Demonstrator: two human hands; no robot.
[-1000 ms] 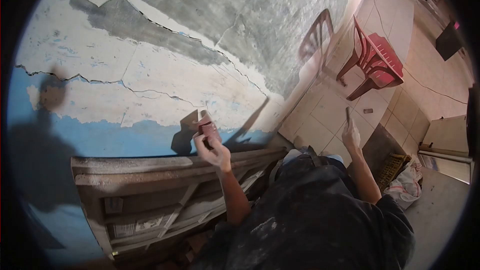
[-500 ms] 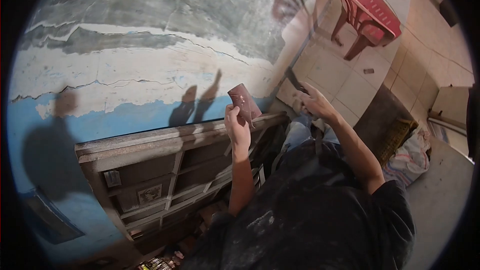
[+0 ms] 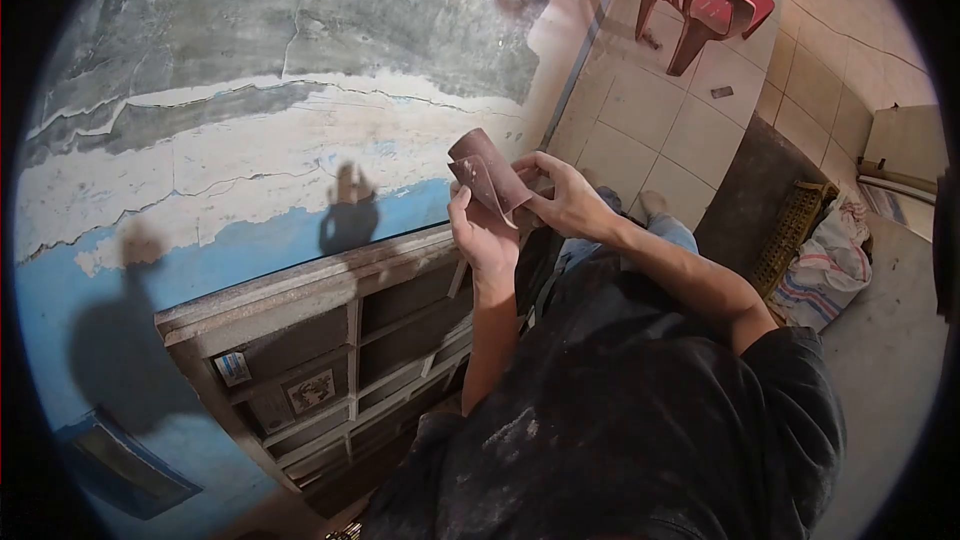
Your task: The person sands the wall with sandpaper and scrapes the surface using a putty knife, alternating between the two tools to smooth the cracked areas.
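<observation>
A reddish-brown sheet [image 3: 492, 172], curled into a loose roll with pale specks on it, is between my two hands, in front of the peeling wall [image 3: 240, 160]. My left hand [image 3: 487, 232] grips its lower left side, thumb pressed against the surface. From the right, my right hand [image 3: 572, 202] reaches across, its fingers closed on the sheet's right edge. The slim dark object seen in this hand earlier does not show now. White dust marks both hands.
Below the wall stands a dusty wooden frame with compartments [image 3: 355, 340]. A red plastic chair [image 3: 712, 2] is on the tiled floor [image 3: 640, 145] at the upper right. A yellow crate [image 3: 795, 240] and a white striped sack [image 3: 822, 275] lie at the right.
My right hand has come left and met the brown sheet in my left hand. The slim dark object it held has gone out of sight. The view has shifted, with the chair now higher.
</observation>
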